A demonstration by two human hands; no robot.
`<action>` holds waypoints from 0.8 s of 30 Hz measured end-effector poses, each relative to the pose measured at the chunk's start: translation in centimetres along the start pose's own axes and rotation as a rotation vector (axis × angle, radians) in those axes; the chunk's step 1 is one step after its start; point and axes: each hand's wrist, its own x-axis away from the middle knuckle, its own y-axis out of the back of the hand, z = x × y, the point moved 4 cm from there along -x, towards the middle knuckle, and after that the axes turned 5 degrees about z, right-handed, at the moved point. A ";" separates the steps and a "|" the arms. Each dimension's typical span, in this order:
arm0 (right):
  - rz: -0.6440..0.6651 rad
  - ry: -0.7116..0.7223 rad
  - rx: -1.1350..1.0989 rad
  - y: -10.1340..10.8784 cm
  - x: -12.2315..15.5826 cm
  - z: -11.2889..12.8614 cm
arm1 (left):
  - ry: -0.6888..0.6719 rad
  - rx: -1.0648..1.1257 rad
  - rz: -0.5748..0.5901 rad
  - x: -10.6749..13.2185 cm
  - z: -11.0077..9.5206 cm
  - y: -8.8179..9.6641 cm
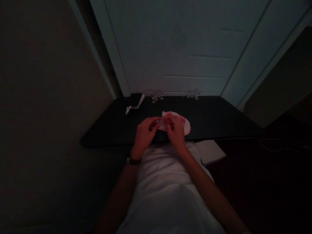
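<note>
A pink-and-white cloth, soft and rounded at its right end, lies bunched over the dark board. My right hand pinches it with thumb and fingertips near the middle. At the cloth's left end, my left hand is closed in a pinch, thumb against fingers. Between the fingertips of both hands shows a small clear, shiny piece; its exact shape is lost in the dim light. The two hands are close together, just above the board's near edge.
Small clear glass-like pieces stand at the back in a left group and a right group. A black-and-white box-like device sits at back left. Behind rises a pale panel. A white flat box or book lies below the near edge.
</note>
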 end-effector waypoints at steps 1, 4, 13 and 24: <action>-0.002 -0.001 0.000 0.0 0.0 0.0 | -0.003 -0.001 0.001 0.0 0.0 0.0; 0.003 0.002 -0.002 -0.1 0.0 0.0 | 0.001 -0.007 0.002 0.0 0.1 -0.1; 0.024 -0.002 0.003 0.0 0.0 0.2 | 0.024 -0.032 -0.016 0.0 0.3 -0.2; 0.048 -0.005 0.019 0.0 0.0 0.3 | -0.012 -0.039 0.009 0.0 0.1 -0.2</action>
